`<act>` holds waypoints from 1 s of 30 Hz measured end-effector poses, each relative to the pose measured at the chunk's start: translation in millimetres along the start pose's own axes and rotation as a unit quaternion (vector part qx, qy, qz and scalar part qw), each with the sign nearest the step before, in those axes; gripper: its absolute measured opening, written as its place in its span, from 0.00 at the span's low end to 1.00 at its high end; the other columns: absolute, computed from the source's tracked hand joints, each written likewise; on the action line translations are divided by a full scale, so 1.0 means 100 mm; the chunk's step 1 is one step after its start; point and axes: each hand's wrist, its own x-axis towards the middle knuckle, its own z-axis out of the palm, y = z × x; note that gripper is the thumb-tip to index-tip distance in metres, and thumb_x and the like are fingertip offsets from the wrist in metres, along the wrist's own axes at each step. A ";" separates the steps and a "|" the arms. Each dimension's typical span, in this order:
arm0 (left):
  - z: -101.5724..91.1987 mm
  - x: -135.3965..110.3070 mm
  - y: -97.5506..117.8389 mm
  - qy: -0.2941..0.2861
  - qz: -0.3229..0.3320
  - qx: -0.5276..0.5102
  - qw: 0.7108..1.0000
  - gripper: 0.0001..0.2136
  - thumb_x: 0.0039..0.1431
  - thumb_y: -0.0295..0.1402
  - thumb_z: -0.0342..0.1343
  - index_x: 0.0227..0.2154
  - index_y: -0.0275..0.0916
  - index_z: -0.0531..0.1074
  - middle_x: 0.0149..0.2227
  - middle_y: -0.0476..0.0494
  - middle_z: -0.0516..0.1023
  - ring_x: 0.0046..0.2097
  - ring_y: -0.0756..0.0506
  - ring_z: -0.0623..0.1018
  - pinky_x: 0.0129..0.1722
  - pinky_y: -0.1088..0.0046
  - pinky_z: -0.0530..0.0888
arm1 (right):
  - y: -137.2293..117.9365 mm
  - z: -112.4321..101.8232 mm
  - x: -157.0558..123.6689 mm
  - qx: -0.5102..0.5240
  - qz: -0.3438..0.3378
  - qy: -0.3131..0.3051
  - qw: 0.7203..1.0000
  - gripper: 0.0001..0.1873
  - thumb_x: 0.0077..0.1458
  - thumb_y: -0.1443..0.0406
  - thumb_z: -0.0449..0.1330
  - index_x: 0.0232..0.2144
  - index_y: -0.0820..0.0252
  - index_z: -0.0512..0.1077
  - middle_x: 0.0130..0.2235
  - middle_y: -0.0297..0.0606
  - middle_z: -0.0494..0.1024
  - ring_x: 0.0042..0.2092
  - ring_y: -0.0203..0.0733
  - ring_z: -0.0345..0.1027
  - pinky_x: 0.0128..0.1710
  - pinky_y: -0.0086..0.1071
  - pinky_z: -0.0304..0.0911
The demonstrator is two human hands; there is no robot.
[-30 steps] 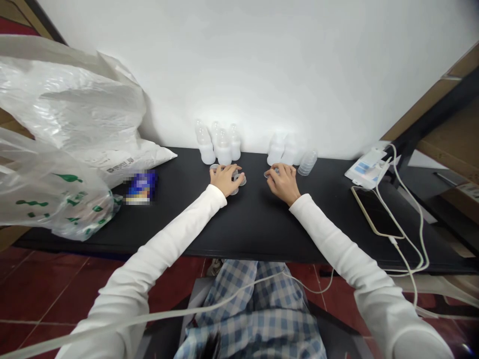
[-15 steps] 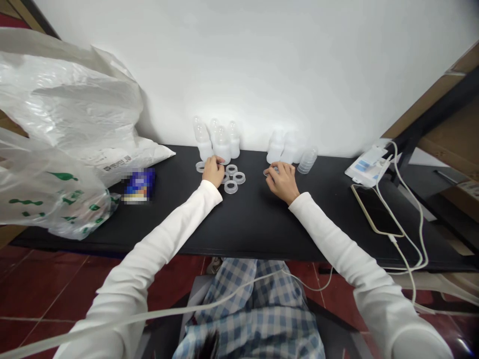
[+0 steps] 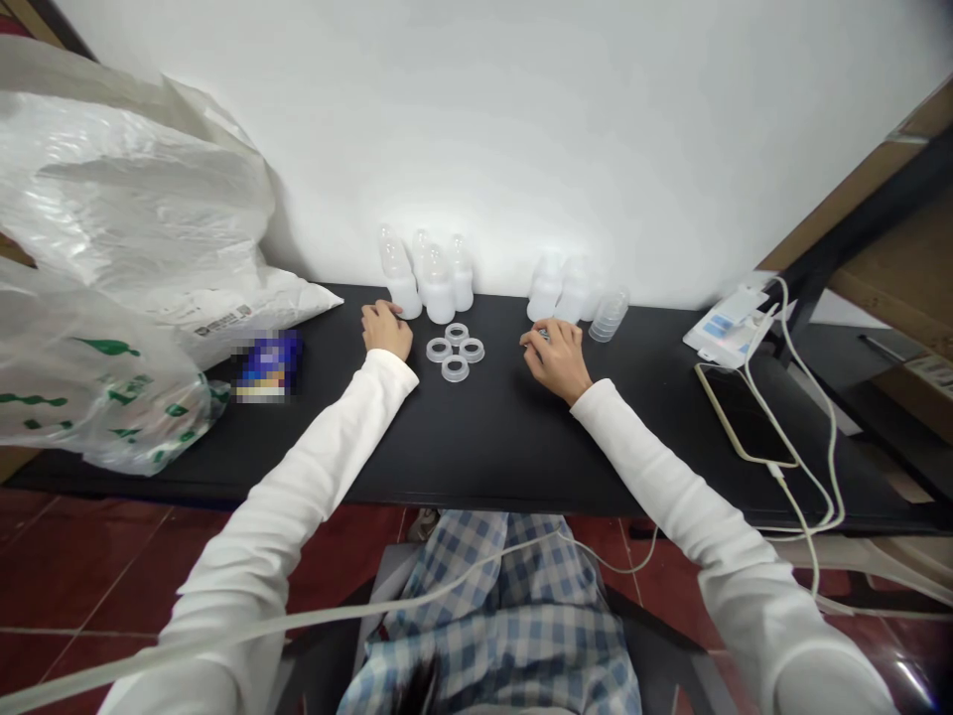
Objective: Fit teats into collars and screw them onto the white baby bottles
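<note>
My left hand point(image 3: 387, 331) lies on the table with its fingers curled, covering the spot beside the left group of baby bottles point(image 3: 439, 298). What is under its fingers is hidden. These white bottles stand upright with clear domed tops. To the right of this hand, several translucent bottle collar rings point(image 3: 455, 368) lie flat in a diamond. My right hand point(image 3: 557, 357) is bent over a small clear piece point(image 3: 544, 335), mostly hidden by the fingers. Just behind it stand white bottles without domed tops point(image 3: 546, 288). A stack of clear domed caps point(image 3: 609, 316) leans to their right.
Large white plastic bags point(image 3: 126, 228) fill the left end of the black table point(image 3: 476, 447), with a blue packet point(image 3: 269, 365) beside them. On the right lie a phone point(image 3: 745, 415) with a cable and a white-and-blue package point(image 3: 726, 326). A white wall rises behind.
My left hand has moved left, off the cluster of collar rings and over the spot where a single ring lay. The cluster now shows fully. My right hand has hardly moved.
</note>
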 end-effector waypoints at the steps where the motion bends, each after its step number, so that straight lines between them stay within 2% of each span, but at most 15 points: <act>1: 0.02 0.04 -0.04 -0.006 0.013 -0.026 1.000 0.12 0.50 0.22 0.51 0.38 0.38 0.68 0.50 0.28 0.70 0.56 0.32 0.72 0.59 0.44 0.68 | 0.00 0.00 0.00 0.000 0.002 -0.005 1.000 0.11 0.62 0.68 0.53 0.40 0.57 0.75 0.44 0.44 0.75 0.47 0.49 0.63 0.48 0.41 0.49; 3: 0.05 0.08 -0.08 -0.022 0.030 -0.065 0.997 0.09 0.53 0.24 0.51 0.37 0.39 0.67 0.47 0.33 0.74 0.53 0.37 0.75 0.58 0.53 0.71 | -0.01 -0.01 0.00 0.001 0.004 -0.013 1.000 0.11 0.62 0.69 0.53 0.40 0.58 0.75 0.44 0.44 0.75 0.47 0.49 0.63 0.48 0.41 0.49; 5: 0.07 0.09 -0.09 -0.064 0.022 -0.089 0.994 0.07 0.56 0.26 0.51 0.37 0.41 0.67 0.43 0.37 0.77 0.49 0.40 0.78 0.56 0.58 0.73 | -0.01 -0.01 0.00 0.003 0.004 -0.017 1.000 0.11 0.62 0.69 0.52 0.40 0.58 0.75 0.45 0.44 0.75 0.47 0.49 0.63 0.47 0.41 0.49; 8: 0.09 0.04 -0.03 -0.141 0.025 -0.100 0.985 0.06 0.59 0.27 0.49 0.38 0.42 0.67 0.37 0.42 0.81 0.45 0.41 0.79 0.54 0.59 0.73 | -0.02 0.00 0.00 0.007 0.007 -0.021 1.000 0.11 0.62 0.68 0.52 0.39 0.57 0.75 0.45 0.44 0.75 0.47 0.49 0.63 0.47 0.41 0.49; 10: 0.09 0.00 0.01 -0.158 0.046 -0.084 0.983 0.06 0.60 0.27 0.48 0.37 0.42 0.68 0.35 0.43 0.82 0.46 0.41 0.78 0.55 0.58 0.72 | -0.02 0.00 0.00 0.011 0.009 -0.020 1.000 0.11 0.62 0.68 0.52 0.39 0.57 0.75 0.45 0.44 0.75 0.47 0.49 0.63 0.47 0.41 0.50; 15: 0.00 -0.07 0.11 -0.128 0.109 -0.059 0.984 0.07 0.63 0.29 0.47 0.38 0.42 0.69 0.41 0.44 0.81 0.50 0.41 0.76 0.58 0.55 0.67 | -0.03 0.02 -0.01 0.034 0.019 -0.013 0.999 0.11 0.63 0.68 0.52 0.38 0.57 0.75 0.44 0.44 0.75 0.46 0.48 0.63 0.47 0.41 0.50; 18: -0.05 -0.06 0.12 -0.037 0.129 -0.052 0.990 0.08 0.63 0.28 0.46 0.39 0.41 0.69 0.45 0.41 0.78 0.51 0.41 0.75 0.59 0.57 0.67 | -0.04 0.03 -0.02 0.051 0.030 -0.017 0.998 0.11 0.63 0.68 0.52 0.38 0.57 0.75 0.44 0.43 0.74 0.46 0.48 0.63 0.47 0.40 0.50; 20: -0.05 -0.02 0.11 0.036 0.101 -0.049 0.993 0.10 0.60 0.28 0.49 0.44 0.40 0.68 0.50 0.38 0.75 0.52 0.41 0.75 0.59 0.58 0.68 | -0.05 0.04 -0.02 0.062 0.032 -0.022 0.997 0.11 0.63 0.68 0.52 0.38 0.57 0.75 0.43 0.43 0.74 0.46 0.47 0.63 0.47 0.40 0.50; 22: -0.02 0.05 0.08 0.077 0.059 -0.052 0.994 0.19 0.57 0.30 0.55 0.52 0.39 0.64 0.57 0.34 0.69 0.56 0.39 0.73 0.59 0.57 0.68 | -0.06 0.03 -0.02 0.075 0.031 -0.026 0.996 0.11 0.63 0.68 0.52 0.38 0.57 0.75 0.43 0.43 0.73 0.46 0.47 0.63 0.48 0.40 0.50; 24: 0.03 0.12 0.04 0.059 0.023 -0.065 0.996 0.28 0.55 0.34 0.60 0.58 0.39 0.58 0.62 0.31 0.64 0.59 0.37 0.72 0.61 0.55 0.67 | -0.07 0.03 -0.02 0.090 0.030 -0.028 0.995 0.10 0.63 0.68 0.52 0.37 0.58 0.75 0.43 0.42 0.73 0.46 0.46 0.63 0.48 0.40 0.51; 26: 0.07 0.19 0.00 0.007 -0.004 -0.076 0.997 0.32 0.54 0.38 0.63 0.59 0.40 0.57 0.61 0.30 0.67 0.61 0.34 0.71 0.62 0.53 0.66 | -0.07 0.03 -0.01 0.103 0.026 -0.029 0.994 0.10 0.63 0.69 0.52 0.37 0.58 0.75 0.43 0.43 0.73 0.46 0.46 0.63 0.48 0.40 0.52; 28: 0.11 0.24 -0.02 -0.033 -0.021 -0.071 0.997 0.30 0.53 0.41 0.64 0.56 0.40 0.59 0.57 0.32 0.72 0.61 0.33 0.72 0.62 0.50 0.65 | -0.07 0.03 -0.02 0.116 0.018 -0.027 0.993 0.11 0.63 0.69 0.52 0.37 0.58 0.75 0.43 0.43 0.73 0.46 0.46 0.62 0.48 0.40 0.53; 30: 0.13 0.27 -0.04 -0.042 -0.029 -0.057 0.997 0.26 0.52 0.40 0.64 0.51 0.39 0.63 0.53 0.33 0.73 0.60 0.32 0.72 0.62 0.50 0.65 | -0.06 0.04 -0.02 0.135 0.003 -0.019 0.991 0.11 0.63 0.69 0.52 0.36 0.58 0.75 0.42 0.43 0.72 0.45 0.46 0.62 0.47 0.41 0.54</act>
